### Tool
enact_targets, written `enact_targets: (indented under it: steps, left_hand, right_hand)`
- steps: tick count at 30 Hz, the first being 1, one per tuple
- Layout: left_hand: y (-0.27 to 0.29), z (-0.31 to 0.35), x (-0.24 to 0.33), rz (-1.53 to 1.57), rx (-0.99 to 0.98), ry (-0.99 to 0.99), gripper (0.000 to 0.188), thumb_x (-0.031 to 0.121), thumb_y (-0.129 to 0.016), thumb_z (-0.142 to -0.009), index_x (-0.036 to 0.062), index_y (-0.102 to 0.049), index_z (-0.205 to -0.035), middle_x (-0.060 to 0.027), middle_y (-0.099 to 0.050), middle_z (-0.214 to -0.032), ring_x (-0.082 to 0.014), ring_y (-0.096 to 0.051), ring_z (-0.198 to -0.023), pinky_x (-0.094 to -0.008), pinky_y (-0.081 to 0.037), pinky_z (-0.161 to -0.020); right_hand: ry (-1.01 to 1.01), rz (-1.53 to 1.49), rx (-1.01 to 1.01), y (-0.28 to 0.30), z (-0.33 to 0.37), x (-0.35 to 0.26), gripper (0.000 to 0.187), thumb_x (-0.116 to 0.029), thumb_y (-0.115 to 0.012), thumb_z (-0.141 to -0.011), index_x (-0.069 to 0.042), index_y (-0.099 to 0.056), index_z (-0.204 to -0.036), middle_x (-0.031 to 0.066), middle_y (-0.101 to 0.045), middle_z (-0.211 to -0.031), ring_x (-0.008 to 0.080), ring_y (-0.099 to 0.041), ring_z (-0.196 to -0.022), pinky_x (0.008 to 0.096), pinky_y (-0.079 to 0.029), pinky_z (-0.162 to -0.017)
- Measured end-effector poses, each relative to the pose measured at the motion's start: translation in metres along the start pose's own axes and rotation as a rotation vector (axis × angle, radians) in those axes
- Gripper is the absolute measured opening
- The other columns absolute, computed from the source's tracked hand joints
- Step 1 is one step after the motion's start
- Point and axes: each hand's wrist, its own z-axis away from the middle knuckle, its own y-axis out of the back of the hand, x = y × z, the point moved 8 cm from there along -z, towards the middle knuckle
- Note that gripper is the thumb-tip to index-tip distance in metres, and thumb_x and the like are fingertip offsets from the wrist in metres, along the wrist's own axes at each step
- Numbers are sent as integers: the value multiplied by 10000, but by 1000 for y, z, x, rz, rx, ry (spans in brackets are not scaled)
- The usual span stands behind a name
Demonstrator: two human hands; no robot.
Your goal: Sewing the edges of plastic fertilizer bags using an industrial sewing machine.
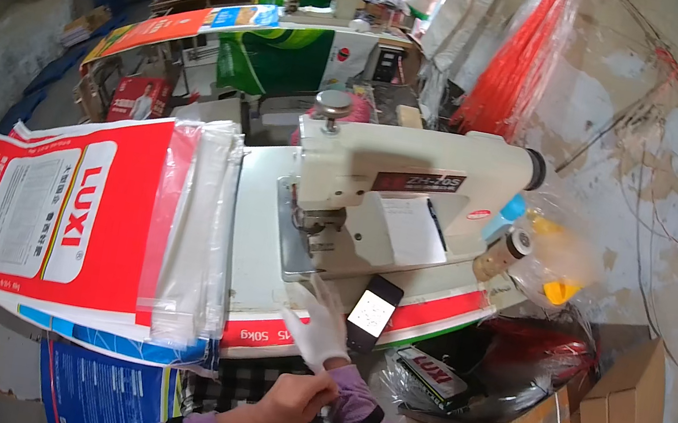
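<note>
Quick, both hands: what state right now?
Left hand: closed at the right wrist; exactly what it pinches cannot be told.
Right hand: open, in a white glove, nothing visibly held.

We are seeing a sewing table (256, 238); on it, a sewing machine (419, 160) and a lidded jar (502, 255) are standing, printed sacks (87, 214) and a smartphone (373, 311) are lying.

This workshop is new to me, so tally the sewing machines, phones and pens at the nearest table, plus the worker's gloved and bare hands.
Sewing machine: 1
Phone: 1
Pen: 1
White-gloved right hand: 1
Bare left hand: 1
Total: 5
</note>
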Motion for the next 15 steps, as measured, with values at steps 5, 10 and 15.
enact_targets:
  steps: [5, 10, 15]
  left_hand:
    - [71, -22, 0, -162, -197, -31, 181, 193, -653, -882, 81, -667, -1023, -111, -686, -962, -278, -669, -909, -371, -533, -779]
    - [295, 39, -90, -634, 709, 261, 248, 97, -699, -797, 65, -668, -1042, -143, -676, -1053, -326, -619, -1019, -397, -471, -921]
    - [319, 92, -134, -825, 701, 455, 451, 318, -835, -661, 83, -613, -977, -143, -567, -1008, -340, -523, -1004, -462, -430, -846]
  right_hand:
    - [-262, 617, -317, 40, 20, 65, 539, -491, -609, -823, -217, -587, -1287, 164, -553, -1324, 416, -433, -1279, 675, -171, -1065]
    - [-62, 830, -82, 100, 33, 119, 545, -413, -589, -818, -241, -551, -1334, 149, -359, -1509, 437, -247, -1401, 606, -205, -1084]
    - [-39, 864, 26, 165, 15, 171, 495, -262, -639, -788, -138, -579, -1264, 181, -401, -1458, 432, -309, -1359, 553, -260, -1099]
